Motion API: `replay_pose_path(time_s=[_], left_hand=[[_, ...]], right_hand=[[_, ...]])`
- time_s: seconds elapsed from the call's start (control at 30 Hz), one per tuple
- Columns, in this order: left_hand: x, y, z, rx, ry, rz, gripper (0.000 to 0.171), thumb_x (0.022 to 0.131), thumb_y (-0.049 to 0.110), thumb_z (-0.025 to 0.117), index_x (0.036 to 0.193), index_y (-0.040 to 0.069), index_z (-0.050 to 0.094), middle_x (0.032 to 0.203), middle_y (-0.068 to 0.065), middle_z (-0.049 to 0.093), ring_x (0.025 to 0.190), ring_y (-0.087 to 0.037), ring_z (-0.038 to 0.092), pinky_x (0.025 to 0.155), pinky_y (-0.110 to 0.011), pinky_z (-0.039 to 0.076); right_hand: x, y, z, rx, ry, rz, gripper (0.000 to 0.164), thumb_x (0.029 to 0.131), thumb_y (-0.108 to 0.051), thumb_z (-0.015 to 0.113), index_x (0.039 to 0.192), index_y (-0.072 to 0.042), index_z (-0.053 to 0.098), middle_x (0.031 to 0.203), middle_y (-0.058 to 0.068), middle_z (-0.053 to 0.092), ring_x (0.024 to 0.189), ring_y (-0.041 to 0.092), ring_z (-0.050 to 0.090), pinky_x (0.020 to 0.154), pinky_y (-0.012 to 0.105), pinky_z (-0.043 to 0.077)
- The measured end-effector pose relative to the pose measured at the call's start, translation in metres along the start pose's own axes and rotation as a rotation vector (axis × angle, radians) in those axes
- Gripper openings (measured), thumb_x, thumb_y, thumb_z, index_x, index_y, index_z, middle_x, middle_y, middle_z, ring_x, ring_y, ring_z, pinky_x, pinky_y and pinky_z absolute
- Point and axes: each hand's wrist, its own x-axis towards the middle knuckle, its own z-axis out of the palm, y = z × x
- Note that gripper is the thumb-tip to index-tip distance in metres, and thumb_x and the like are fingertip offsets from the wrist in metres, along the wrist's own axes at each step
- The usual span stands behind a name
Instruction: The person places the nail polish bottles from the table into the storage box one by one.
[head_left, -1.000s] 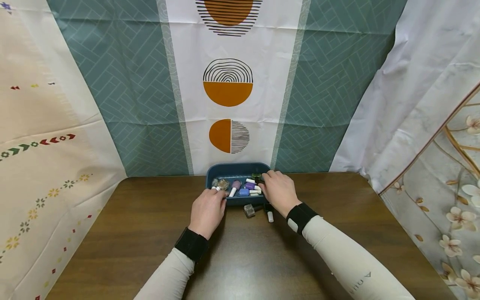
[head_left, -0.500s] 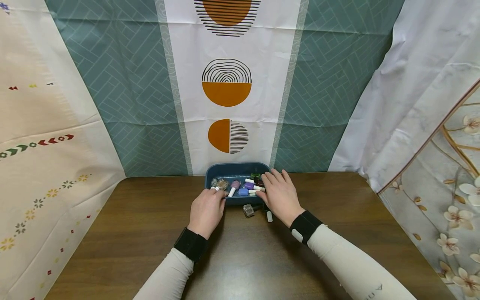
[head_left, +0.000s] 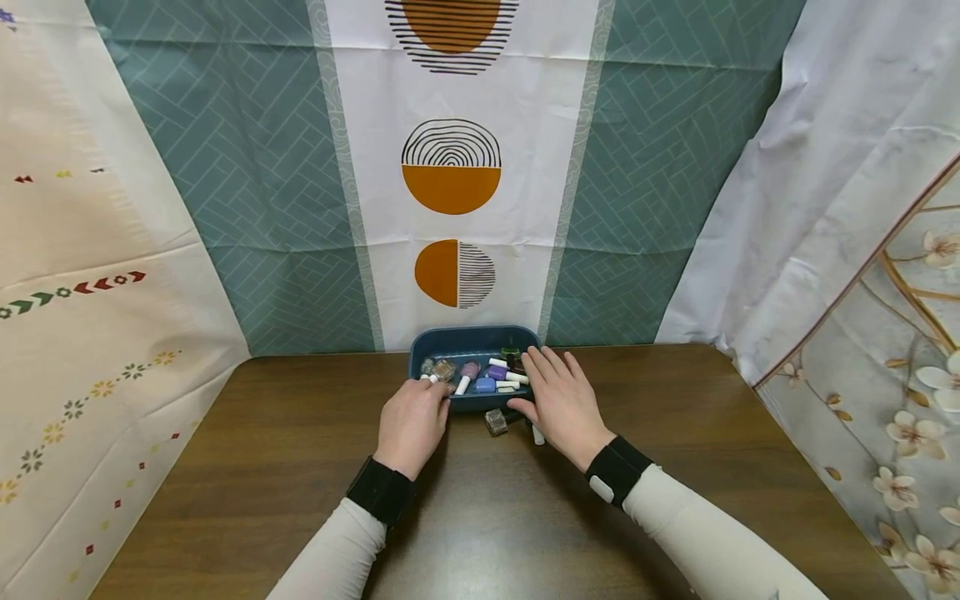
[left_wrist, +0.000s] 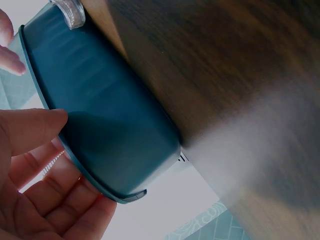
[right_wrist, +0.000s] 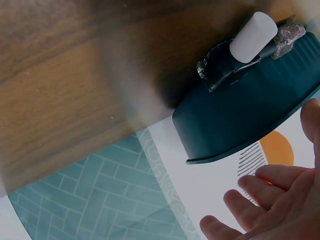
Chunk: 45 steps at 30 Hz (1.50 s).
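Note:
A dark blue plastic bin (head_left: pixel 480 402) stands at the table's back edge, holding several nail polish bottles. Among these are a blue bottle (head_left: pixel 485 385), a purple one (head_left: pixel 497 372) and a mauve one (head_left: pixel 469 370) with a white cap. My left hand (head_left: pixel 411 423) grips the bin's near-left rim; in the left wrist view its thumb (left_wrist: pixel 37 127) lies on the outer side and its fingers curl over the rim. Over the bin's right front corner is my right hand (head_left: pixel 564 402), fingers extended, holding nothing.
In front of the bin a glittery bottle (head_left: pixel 496 422) lies on the wooden table (head_left: pixel 480 517). Beside it is a dark bottle with a white cap (right_wrist: pixel 253 37), partly hidden under my right hand in the head view. A patterned curtain (head_left: pixel 300 208) hangs right behind the table.
My right hand has drawn back from the bottles in the bin, and its fingers have straightened and spread, with the thumb now over the front rim. My left hand stays on the rim.

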Motion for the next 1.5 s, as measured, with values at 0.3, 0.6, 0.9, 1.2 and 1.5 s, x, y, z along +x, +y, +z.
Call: replay_pose_path(time_s=[0.3,0.6,0.9,1.2,1.5], left_hand=[[-0.001,0.0,-0.001,0.002,-0.008,-0.003,0.011,0.095,0.013,0.088,0.105,0.011,0.084,0.093,-0.005,0.077,0.087,-0.028,0.069,0.071,-0.043,0.059],[-0.001,0.002,-0.001,0.006,-0.025,-0.017,0.012,0.095,0.014,0.088,0.106,0.011,0.084,0.095,-0.005,0.077,0.087,-0.027,0.069,0.072,-0.043,0.059],[-0.002,0.001,0.0,0.003,-0.022,-0.013,0.012,0.096,0.014,0.088,0.107,0.011,0.085,0.095,-0.005,0.077,0.088,-0.028,0.069,0.072,-0.044,0.059],[-0.001,0.002,0.0,-0.002,-0.012,-0.011,0.012,0.095,0.013,0.088,0.106,0.01,0.085,0.094,-0.005,0.077,0.088,-0.028,0.069,0.071,-0.044,0.059],[0.0,0.002,-0.001,0.006,-0.002,-0.001,0.01,0.095,0.013,0.089,0.104,0.011,0.084,0.093,-0.005,0.077,0.087,-0.028,0.069,0.071,-0.044,0.059]], right_hand=[[-0.015,-0.002,-0.001,0.03,-0.024,0.004,0.082,0.106,-0.055,0.071,0.163,0.0,0.049,0.168,0.019,0.049,0.156,0.038,0.045,0.128,0.059,0.032],[-0.031,-0.004,-0.006,0.051,-0.02,-0.025,0.082,0.105,-0.053,0.073,0.165,-0.002,0.049,0.168,0.019,0.049,0.155,0.039,0.046,0.126,0.059,0.035],[-0.044,-0.01,-0.01,0.053,-0.033,-0.037,0.081,0.105,-0.054,0.072,0.165,-0.004,0.049,0.168,0.016,0.05,0.155,0.037,0.047,0.126,0.057,0.036],[-0.052,-0.014,-0.011,0.049,0.025,-0.058,0.072,0.102,-0.051,0.078,0.156,-0.007,0.061,0.151,0.014,0.066,0.138,0.033,0.062,0.118,0.051,0.048],[-0.056,-0.014,-0.011,0.079,0.039,-0.049,0.054,0.1,-0.046,0.083,0.139,-0.009,0.074,0.122,0.007,0.076,0.113,0.026,0.073,0.104,0.048,0.058]])
